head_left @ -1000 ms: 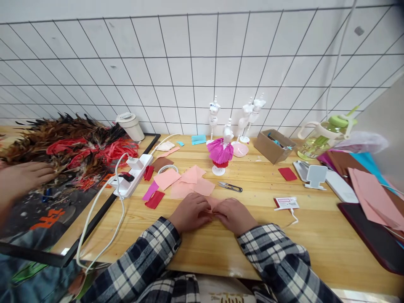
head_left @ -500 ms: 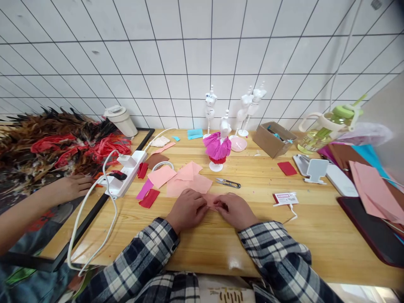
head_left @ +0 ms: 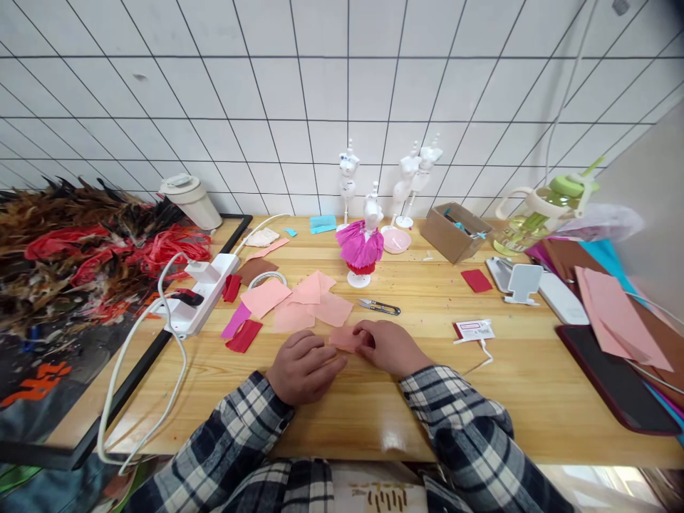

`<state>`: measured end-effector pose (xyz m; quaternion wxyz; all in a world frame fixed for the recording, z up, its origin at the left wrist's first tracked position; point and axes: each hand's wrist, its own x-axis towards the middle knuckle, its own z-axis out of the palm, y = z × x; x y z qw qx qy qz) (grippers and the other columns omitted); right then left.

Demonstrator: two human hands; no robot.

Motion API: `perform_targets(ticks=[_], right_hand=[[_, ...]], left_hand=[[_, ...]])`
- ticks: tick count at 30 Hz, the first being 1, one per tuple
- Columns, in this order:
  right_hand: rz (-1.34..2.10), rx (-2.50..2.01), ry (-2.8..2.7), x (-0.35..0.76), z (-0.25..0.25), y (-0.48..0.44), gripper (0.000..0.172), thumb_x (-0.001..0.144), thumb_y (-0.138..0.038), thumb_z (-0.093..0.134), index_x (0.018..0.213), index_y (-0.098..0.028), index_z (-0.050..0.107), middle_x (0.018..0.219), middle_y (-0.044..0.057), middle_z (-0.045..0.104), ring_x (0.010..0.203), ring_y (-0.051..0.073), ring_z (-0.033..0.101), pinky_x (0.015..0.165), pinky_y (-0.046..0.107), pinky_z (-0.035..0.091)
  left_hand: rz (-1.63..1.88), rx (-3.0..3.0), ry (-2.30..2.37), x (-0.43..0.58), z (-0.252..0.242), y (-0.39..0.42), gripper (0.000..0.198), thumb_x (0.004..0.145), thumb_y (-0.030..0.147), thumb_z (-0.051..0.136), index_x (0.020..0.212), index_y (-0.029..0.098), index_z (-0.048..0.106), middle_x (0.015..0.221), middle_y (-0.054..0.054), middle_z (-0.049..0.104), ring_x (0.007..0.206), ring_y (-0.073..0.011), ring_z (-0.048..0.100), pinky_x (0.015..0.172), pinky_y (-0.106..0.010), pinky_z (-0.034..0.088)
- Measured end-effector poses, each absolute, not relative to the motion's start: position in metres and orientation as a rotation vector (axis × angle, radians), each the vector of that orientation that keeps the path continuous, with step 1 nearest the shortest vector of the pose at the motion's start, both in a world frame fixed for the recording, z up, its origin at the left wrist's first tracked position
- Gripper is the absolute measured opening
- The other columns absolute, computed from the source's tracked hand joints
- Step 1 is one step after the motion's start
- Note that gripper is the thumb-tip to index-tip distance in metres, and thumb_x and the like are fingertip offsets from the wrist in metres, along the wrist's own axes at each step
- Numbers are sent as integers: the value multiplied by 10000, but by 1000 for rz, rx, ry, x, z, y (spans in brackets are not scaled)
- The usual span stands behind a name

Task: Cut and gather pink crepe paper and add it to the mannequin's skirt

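My right hand [head_left: 392, 347] pinches the right end of a small pink paper piece [head_left: 342, 338] low over the wooden table. Just left of that piece, my left hand [head_left: 307, 367] has its fingers apart and holds nothing. Several pale pink paper pieces [head_left: 291, 313] lie overlapping beyond my left hand. Small thread snips [head_left: 380, 307] rest on the wood beyond my right hand. Behind them stands a white mini dress form [head_left: 372, 210] wearing a magenta ruffled skirt [head_left: 360, 244] over a red band.
A white power strip [head_left: 206, 296] with looping cables sits at left, near feathers [head_left: 69, 235] and a white cup [head_left: 192, 201]. A cardboard box [head_left: 454, 235], bottle [head_left: 534, 221], phone stand [head_left: 522, 283], white tag [head_left: 475, 330] and dark tablet [head_left: 614, 377] are at right.
My left hand has let go of the small pink paper and moved left, its fingers spreading. Another person's hand, seen earlier over the feathers, is out of view. The camera view has shifted slightly.
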<state>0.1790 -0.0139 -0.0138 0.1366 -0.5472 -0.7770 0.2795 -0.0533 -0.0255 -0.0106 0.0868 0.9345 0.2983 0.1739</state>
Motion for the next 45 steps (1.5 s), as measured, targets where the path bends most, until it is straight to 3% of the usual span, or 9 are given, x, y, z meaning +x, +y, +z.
perform_targets(ticks=[5, 11, 18, 23, 27, 31, 36, 41, 45], right_hand=[[886, -1622, -2239, 179, -11, -11, 224, 756, -213, 651, 975, -260, 660, 773, -30, 709, 699, 138, 605, 591, 244, 341], [1023, -1617, -2270, 180, -8, -3, 210, 767, -247, 622, 975, -250, 645, 765, -30, 683, 696, 134, 589, 595, 241, 345], [612, -1552, -2274, 190, -7, -19, 204, 820, -227, 593, 1023, -203, 595, 929, 35, 636, 842, 172, 569, 737, 288, 411], [517, -1362, -2400, 189, -8, -30, 235, 823, -355, 660, 1017, -223, 650, 1019, 60, 636, 997, 224, 532, 851, 335, 428], [508, -1390, -2456, 183, -16, -27, 152, 887, -292, 585, 959, -218, 697, 940, 57, 670, 945, 209, 547, 842, 324, 430], [580, -1428, -2389, 185, -23, -25, 202, 916, -288, 534, 951, -232, 725, 904, 42, 696, 908, 190, 575, 828, 305, 434], [711, -1443, -2307, 188, -24, -24, 212, 903, -306, 543, 983, -241, 729, 945, 32, 724, 922, 190, 609, 844, 309, 433], [829, -1542, -2159, 187, -20, -26, 381, 819, -192, 578, 1197, -238, 604, 888, 12, 715, 849, 176, 619, 763, 287, 430], [874, -1539, -2142, 185, -17, -27, 369, 785, -136, 555, 1143, -225, 554, 791, -17, 677, 773, 156, 592, 692, 257, 396]], left_hand=[[444, 2885, 760, -41, -11, -19, 229, 923, 218, 479, 1035, 267, 673, 933, -47, 706, 880, -190, 588, 832, -370, 455], [479, 2965, 982, -35, -15, -12, 191, 917, 211, 499, 904, 259, 683, 769, -7, 664, 821, -164, 559, 999, -464, 320], [467, 2945, 1003, -35, -16, -11, 169, 898, 190, 510, 875, 235, 671, 794, -6, 665, 835, -167, 562, 1026, -452, 286], [499, 2847, 1021, -35, -18, -10, 194, 927, 227, 480, 910, 231, 673, 816, -13, 674, 857, -168, 576, 1028, -448, 284], [504, 2733, 1058, -35, -15, -11, 211, 941, 249, 464, 927, 227, 673, 858, -18, 684, 867, -164, 588, 1028, -449, 278], [487, 2614, 1100, -36, -15, -11, 203, 901, 346, 552, 1005, 223, 675, 954, -39, 692, 926, -191, 591, 974, -437, 311], [523, 2516, 1183, -37, -23, -7, 228, 942, 319, 499, 958, 258, 718, 942, -24, 710, 929, -184, 600, 900, -401, 337], [535, 2472, 1208, -36, -25, -4, 220, 930, 310, 522, 1051, 273, 702, 968, -27, 724, 936, -186, 616, 908, -410, 334], [516, 2484, 1230, -35, -25, -2, 211, 928, 301, 519, 1030, 259, 699, 927, -31, 709, 899, -188, 608, 885, -407, 355]])
